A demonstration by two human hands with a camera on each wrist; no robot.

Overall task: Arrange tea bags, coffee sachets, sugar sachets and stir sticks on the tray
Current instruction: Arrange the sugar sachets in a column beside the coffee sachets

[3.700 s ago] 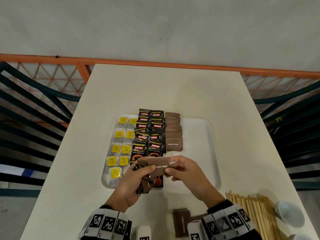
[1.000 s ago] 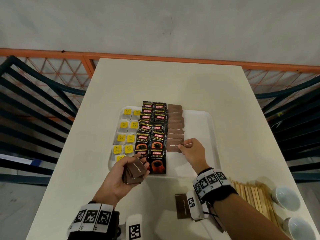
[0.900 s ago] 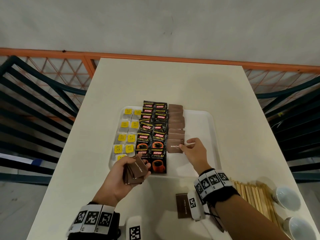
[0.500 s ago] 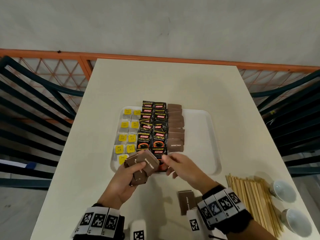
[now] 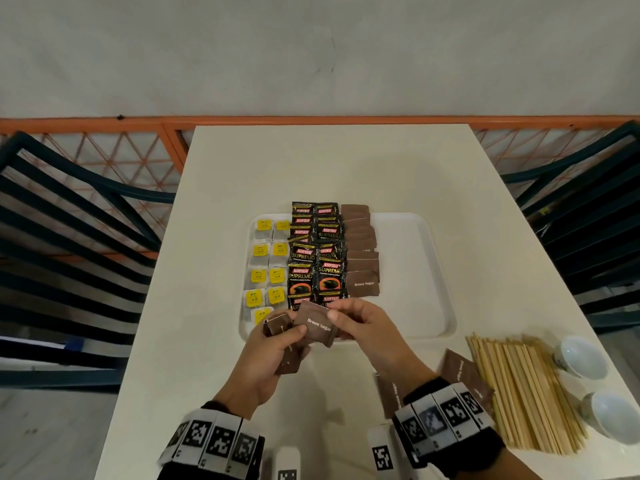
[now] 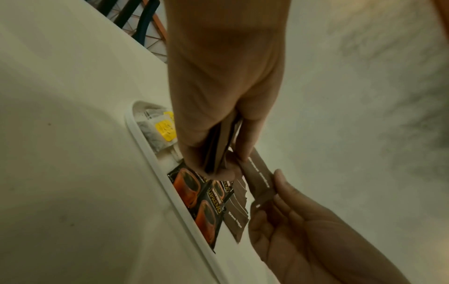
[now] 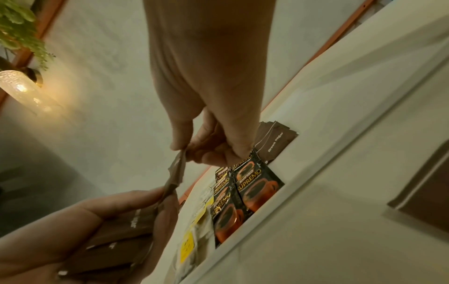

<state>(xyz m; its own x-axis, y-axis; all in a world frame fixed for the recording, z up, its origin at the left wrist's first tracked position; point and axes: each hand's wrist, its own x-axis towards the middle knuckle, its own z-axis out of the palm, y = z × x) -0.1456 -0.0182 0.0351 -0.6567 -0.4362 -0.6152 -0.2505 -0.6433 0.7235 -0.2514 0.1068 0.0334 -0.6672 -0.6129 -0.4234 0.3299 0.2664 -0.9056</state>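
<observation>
Fingers (image 5: 334, 315) of the right hand (image 5: 363, 327), back from the sugar row (image 5: 362, 252) on the tray (image 5: 415, 271), now pinch the top sugar sachet (image 5: 317, 325) off the left hand's (image 5: 273, 355) gripped stack; another placement likely follows.

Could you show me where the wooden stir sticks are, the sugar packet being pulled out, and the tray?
Stir sticks (image 5: 523, 393), head view: middle of the pile lying on the table.
Sugar packet (image 5: 318, 325), head view: its printed brown face between both hands.
Tray (image 5: 415, 271), head view: bare white floor right of the sachets.
</observation>
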